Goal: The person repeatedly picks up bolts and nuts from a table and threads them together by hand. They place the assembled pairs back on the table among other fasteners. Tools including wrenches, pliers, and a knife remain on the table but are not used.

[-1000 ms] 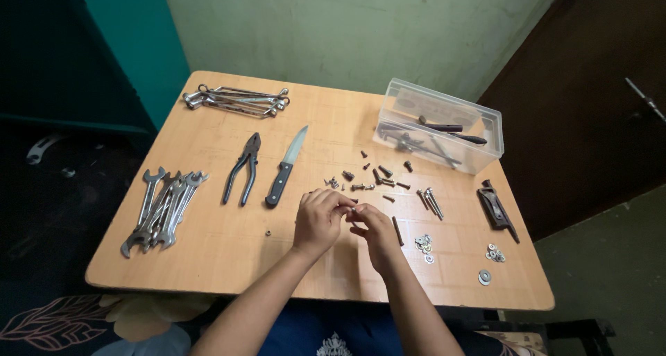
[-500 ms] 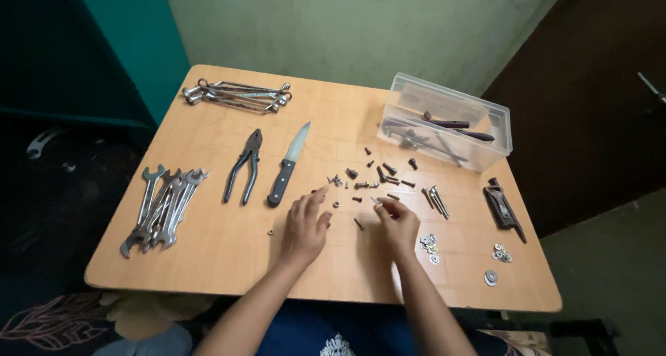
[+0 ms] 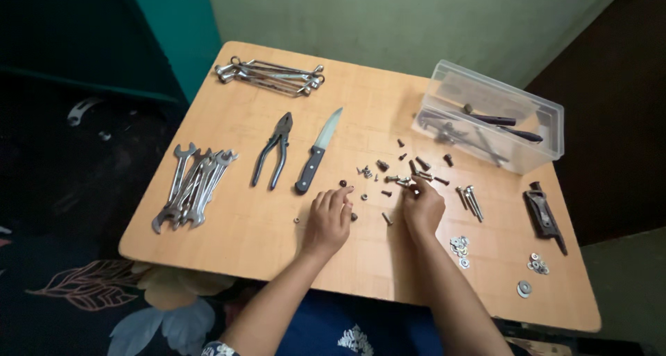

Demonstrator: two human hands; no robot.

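Note:
My left hand lies palm down on the wooden table, fingers loosely spread, tips beside a small dark nut; nothing is in it. My right hand is curled, its fingertips touching the near edge of a scatter of small screws and bolts. Whether it grips one is hidden. A loose screw lies between the two hands.
A black-handled knife and pliers lie left of the screws. Wrench piles sit at the left and far edge. A clear plastic box holds tools at the far right. Washers, long screws and a dark metal latch lie right.
My hands were together over the near table, then parted and moved forward. The left one flattened on the table; the right one reached into the screws.

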